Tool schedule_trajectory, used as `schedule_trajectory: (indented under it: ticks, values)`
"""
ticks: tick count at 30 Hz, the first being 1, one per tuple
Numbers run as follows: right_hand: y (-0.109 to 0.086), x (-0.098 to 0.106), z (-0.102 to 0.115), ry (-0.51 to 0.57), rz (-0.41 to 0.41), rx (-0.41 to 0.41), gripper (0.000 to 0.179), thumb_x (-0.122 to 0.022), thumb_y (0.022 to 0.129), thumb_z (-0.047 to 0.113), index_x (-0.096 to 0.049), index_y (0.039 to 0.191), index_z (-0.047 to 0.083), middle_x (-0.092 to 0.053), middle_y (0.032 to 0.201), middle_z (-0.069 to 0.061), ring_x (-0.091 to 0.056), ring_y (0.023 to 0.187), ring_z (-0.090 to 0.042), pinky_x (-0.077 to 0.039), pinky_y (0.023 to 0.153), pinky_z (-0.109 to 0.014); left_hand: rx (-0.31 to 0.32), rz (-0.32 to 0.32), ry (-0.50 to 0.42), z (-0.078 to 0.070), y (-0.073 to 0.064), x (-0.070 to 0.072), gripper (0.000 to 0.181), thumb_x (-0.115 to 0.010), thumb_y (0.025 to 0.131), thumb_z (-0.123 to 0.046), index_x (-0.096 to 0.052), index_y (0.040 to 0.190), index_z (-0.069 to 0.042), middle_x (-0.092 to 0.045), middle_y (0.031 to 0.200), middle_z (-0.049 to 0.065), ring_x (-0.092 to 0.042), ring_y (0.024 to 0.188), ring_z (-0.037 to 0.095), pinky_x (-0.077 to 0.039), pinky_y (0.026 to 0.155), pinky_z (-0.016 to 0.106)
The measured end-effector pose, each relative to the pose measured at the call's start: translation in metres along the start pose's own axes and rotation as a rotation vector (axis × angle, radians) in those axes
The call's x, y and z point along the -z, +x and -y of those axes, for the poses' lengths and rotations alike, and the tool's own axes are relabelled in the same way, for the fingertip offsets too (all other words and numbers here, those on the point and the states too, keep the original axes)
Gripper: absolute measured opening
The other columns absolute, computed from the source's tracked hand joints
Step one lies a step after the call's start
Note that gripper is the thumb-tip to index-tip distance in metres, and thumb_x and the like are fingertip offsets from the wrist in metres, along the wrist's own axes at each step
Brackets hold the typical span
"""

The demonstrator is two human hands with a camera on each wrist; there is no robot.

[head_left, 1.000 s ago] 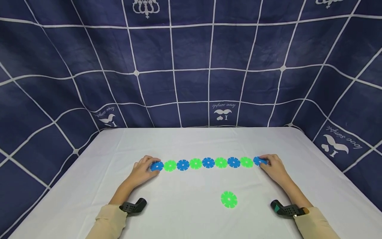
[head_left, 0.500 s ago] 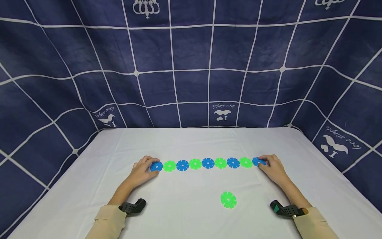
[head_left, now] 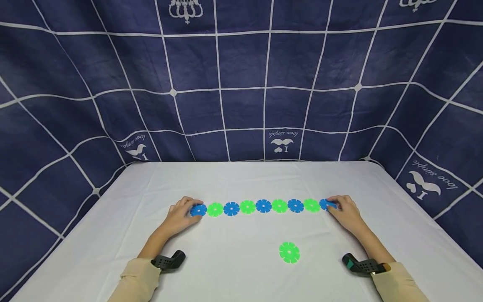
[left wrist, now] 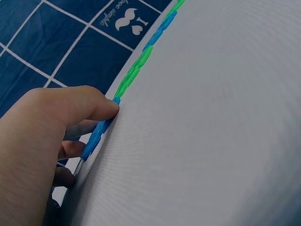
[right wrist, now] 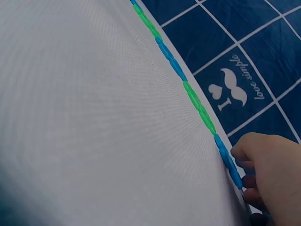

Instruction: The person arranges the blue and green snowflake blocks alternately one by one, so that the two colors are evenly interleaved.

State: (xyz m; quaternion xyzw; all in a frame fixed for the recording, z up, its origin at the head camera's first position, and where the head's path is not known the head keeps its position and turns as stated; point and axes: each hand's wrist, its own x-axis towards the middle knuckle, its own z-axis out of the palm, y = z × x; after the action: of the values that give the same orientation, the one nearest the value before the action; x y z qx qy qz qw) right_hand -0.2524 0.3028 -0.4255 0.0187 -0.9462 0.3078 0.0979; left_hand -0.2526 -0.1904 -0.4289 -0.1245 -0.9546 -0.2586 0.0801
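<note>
A row of notched plastic discs, blue and green by turns, lies flat across the white table. At its left end my left hand (head_left: 179, 216) holds a blue disc (head_left: 198, 210) by the edges between thumb and fingers; in the left wrist view the thumb sits on the near edge of that disc (left wrist: 96, 134). My right hand (head_left: 347, 214) holds the blue disc (head_left: 324, 204) at the right end, its fingers covering part of it. Between them run green discs (head_left: 279, 206) and blue discs (head_left: 263, 206), edge against edge. The row bows slightly, lower at the left.
A single green disc (head_left: 289, 252) lies apart, nearer to me and right of centre. The white cloth of the table (head_left: 226, 260) reaches back to a dark blue curtain (head_left: 241, 63) with white lines. Each wrist wears a black camera band (head_left: 168, 261).
The right hand and its blue disc have slid very slightly left, against the row. The left hand and the other discs stay in place.
</note>
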Motion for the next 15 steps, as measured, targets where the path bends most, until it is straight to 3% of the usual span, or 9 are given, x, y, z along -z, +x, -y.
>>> schedule_trajectory:
  ticks: [9, 15]
  values:
    - [0.001, 0.005, 0.013, 0.054, -0.063, 0.117, 0.03, -0.051, 0.089, 0.013, -0.054, 0.116, -0.001, -0.051, 0.107, -0.02, -0.046, 0.088, -0.024, -0.038, 0.073, -0.033, -0.001, -0.001, -0.002, 0.001, 0.0, -0.001, 0.044, -0.065, 0.076, -0.03, -0.058, 0.116, -0.016, -0.051, 0.116, 0.009, -0.046, 0.109, 0.027, -0.025, 0.075, 0.034]
    - [-0.004, 0.003, 0.031, 0.093, -0.003, 0.174, 0.029, -0.053, 0.09, 0.018, -0.056, 0.115, 0.006, -0.053, 0.104, -0.011, -0.045, 0.083, -0.013, -0.038, 0.067, -0.025, -0.002, -0.002, -0.003, 0.001, 0.0, -0.001, 0.044, -0.065, 0.076, -0.03, -0.058, 0.116, -0.016, -0.051, 0.115, 0.008, -0.046, 0.109, 0.026, -0.025, 0.074, 0.033]
